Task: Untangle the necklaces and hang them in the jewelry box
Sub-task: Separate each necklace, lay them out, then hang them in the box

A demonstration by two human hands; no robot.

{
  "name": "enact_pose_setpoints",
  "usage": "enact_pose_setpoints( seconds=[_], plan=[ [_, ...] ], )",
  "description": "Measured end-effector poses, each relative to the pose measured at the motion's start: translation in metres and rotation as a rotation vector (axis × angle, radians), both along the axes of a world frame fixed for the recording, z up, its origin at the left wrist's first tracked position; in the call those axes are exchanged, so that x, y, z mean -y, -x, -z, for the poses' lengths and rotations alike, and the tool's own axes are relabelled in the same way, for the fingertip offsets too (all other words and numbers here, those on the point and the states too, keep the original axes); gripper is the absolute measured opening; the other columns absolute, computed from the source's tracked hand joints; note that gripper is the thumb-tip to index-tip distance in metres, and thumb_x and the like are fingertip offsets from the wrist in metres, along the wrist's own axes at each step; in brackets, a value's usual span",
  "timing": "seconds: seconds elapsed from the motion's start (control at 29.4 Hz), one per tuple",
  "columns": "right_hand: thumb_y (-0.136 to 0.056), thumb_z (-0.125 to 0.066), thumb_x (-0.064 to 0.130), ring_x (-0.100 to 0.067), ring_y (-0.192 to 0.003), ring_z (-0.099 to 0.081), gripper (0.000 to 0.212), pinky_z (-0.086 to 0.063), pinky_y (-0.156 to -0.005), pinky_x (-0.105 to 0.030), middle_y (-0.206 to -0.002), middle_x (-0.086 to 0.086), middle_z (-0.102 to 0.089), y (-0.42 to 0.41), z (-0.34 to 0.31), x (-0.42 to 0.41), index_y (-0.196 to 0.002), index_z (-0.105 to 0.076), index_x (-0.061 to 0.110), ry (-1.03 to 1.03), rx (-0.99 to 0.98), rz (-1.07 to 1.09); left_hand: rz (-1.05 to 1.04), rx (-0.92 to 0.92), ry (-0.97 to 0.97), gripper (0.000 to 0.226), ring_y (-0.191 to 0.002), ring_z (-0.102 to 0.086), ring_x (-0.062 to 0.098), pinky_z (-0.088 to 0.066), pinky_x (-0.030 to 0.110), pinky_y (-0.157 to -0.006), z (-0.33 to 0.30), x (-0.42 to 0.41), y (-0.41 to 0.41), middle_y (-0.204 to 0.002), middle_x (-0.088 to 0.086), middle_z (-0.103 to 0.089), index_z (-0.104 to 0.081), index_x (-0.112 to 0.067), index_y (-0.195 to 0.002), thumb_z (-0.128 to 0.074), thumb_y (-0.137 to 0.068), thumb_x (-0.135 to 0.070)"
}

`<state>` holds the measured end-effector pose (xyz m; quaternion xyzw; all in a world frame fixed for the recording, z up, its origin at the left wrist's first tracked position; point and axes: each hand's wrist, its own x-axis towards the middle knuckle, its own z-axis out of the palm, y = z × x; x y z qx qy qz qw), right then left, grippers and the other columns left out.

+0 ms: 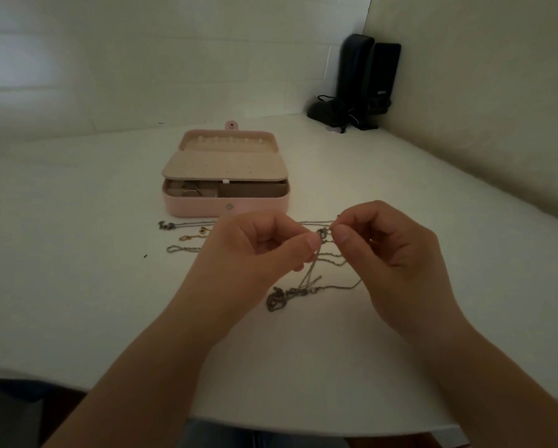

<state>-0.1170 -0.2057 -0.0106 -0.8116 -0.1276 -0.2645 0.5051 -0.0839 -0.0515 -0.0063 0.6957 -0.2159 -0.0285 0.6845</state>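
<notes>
A white table with a rounded near edge fills most of the view, set into a corner of pale walls. At about one o'clock, against the corner, stand two black speakers, upright and touching side by side, with dark cables bunched at their bases. A tiny dark speck lies on the tabletop at nine o'clock.

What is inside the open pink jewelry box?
The open pink jewelry box shows a row of pale hooks in its lid with nothing hanging, and brown compartments below. A beige perforated flap covers most of the tray.
</notes>
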Motion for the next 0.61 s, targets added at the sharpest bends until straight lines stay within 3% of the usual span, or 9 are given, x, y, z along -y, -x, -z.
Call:
enact_pose_setpoints(
  seconds=[0.14, 0.27, 0.41, 0.51, 0.61],
  plan=[
    [-0.083, -0.059, 0.023, -0.004, -0.055, -0.046, 0.009, -0.036, -0.051, -0.008, -0.072, -0.003, -0.058, -0.0003, 0.0005, 0.0007, -0.076, -0.057, 0.029, 0.005, -0.009, -0.007, -0.021, 0.007, -0.02, 0.008, -0.055, -0.058, 0.001, -0.047, 0.012, -0.061, 0.0021, -0.0006, -0.0017, -0.056, -0.007, -0.066, -0.07, -0.025, -0.062, -0.066, -0.067, -0.03],
    [-0.084, -0.06, 0.018, -0.003, -0.053, -0.043, 0.013, -0.035, -0.051, -0.008, -0.065, 0.001, -0.055, -0.0001, 0.0004, 0.0006, -0.075, -0.057, 0.027, -0.015, -0.018, -0.023, -0.019, -0.008, -0.008, 0.009, -0.055, -0.058, 0.001, -0.047, 0.012, -0.06, 0.0014, 0.0001, -0.0013, -0.056, -0.007, -0.066, -0.07, -0.022, -0.063, -0.071, -0.066, -0.03],
    [-0.08, -0.058, 0.028, -0.013, -0.051, -0.043, 0.004, -0.037, -0.049, -0.014, -0.067, -0.003, -0.057, 0.0019, 0.0009, 0.0, -0.076, -0.059, 0.028, 0.002, -0.009, -0.087, -0.039, 0.002, 0.005, 0.012, -0.054, -0.058, 0.002, -0.047, 0.012, -0.059, 0.0019, -0.0002, -0.0022, -0.055, -0.006, -0.066, -0.068, -0.019, -0.06, -0.076, -0.066, -0.026],
    [-0.078, -0.062, 0.028, -0.019, -0.051, -0.047, 0.002, -0.039, -0.048, -0.022, -0.066, -0.002, -0.059, 0.0025, 0.0023, -0.0002, -0.079, -0.063, 0.03, 0.033, -0.01, -0.128, -0.045, 0.027, 0.014, 0.009, -0.055, -0.058, 0.002, -0.047, 0.012, -0.058, 0.0027, -0.0003, -0.003, -0.056, -0.006, -0.065, -0.067, -0.02, -0.06, -0.065, -0.069, -0.024],
    [-0.078, -0.064, 0.025, -0.017, -0.049, -0.046, 0.005, -0.037, -0.046, -0.02, -0.065, 0.002, -0.061, 0.0029, 0.0023, 0.0005, -0.081, -0.066, 0.029, 0.062, 0.01, -0.167, -0.058, 0.061, 0.001, 0.009, -0.056, -0.057, 0.002, -0.047, 0.014, -0.059, 0.0034, -0.0007, -0.0035, -0.056, -0.007, -0.065, -0.066, -0.021, -0.06, -0.065, -0.068, -0.026]
  ],
)
